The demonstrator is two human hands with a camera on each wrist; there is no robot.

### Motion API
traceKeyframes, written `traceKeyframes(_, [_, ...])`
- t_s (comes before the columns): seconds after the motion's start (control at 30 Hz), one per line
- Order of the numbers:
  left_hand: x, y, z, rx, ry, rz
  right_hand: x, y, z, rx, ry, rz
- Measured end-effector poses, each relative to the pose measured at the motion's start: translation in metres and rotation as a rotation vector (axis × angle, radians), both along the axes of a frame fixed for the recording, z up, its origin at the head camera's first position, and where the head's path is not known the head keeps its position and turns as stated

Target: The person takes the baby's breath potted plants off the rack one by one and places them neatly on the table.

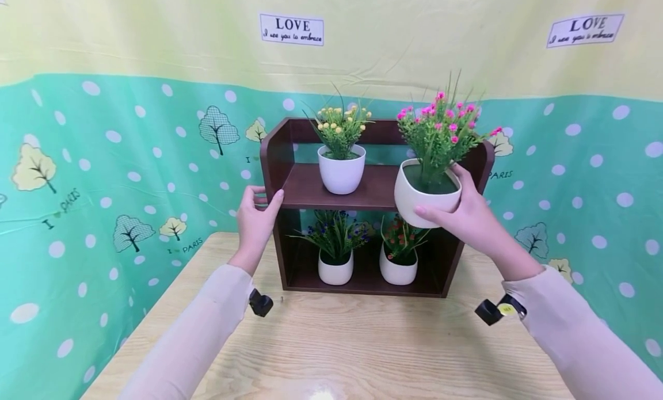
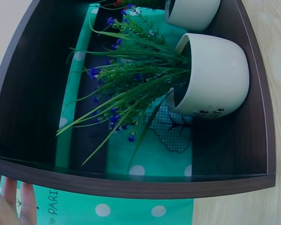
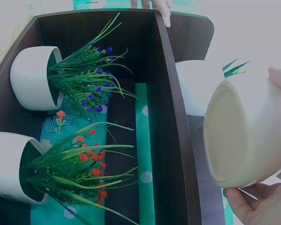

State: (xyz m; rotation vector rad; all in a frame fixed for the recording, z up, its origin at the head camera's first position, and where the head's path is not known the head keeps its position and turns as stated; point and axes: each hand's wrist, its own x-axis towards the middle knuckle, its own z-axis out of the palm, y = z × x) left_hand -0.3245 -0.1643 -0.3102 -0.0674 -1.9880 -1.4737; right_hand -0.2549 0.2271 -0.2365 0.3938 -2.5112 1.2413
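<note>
My right hand (image 1: 468, 216) holds a white pot of pink flowers (image 1: 427, 201), thumb on its front and fingers round its far side. The pot is tilted, raised in front of the upper board's right half; its round base (image 3: 229, 136) shows in the right wrist view. At the left side panel of a dark brown two-tier shelf (image 1: 375, 201), my left hand (image 1: 257, 216) grips the edge, thumb at the front and fingers outside. Beside the raised pot, a white pot of yellow flowers (image 1: 342, 172) stands on the upper board.
On the lower tier stand a white pot of blue-purple flowers (image 1: 335, 270) and a white pot of red-orange flowers (image 1: 399, 267). The shelf rests on a light wooden table (image 1: 331, 336). Behind hangs a green and yellow patterned cloth (image 1: 171, 141).
</note>
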Motion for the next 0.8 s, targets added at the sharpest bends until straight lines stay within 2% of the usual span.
traceKeyframes(0.17, [-0.001,-0.001,0.000,-0.008,0.008,0.008,0.012,0.007,-0.003,0.006,0.012,-0.013])
traceKeyframes(0.47, [0.000,0.002,0.002,-0.002,0.026,0.001,0.029,0.027,-0.015,0.054,-0.018,-0.049])
traceKeyframes(0.8, [0.000,0.002,0.001,0.007,0.014,0.002,0.046,0.048,-0.037,0.126,0.081,-0.066])
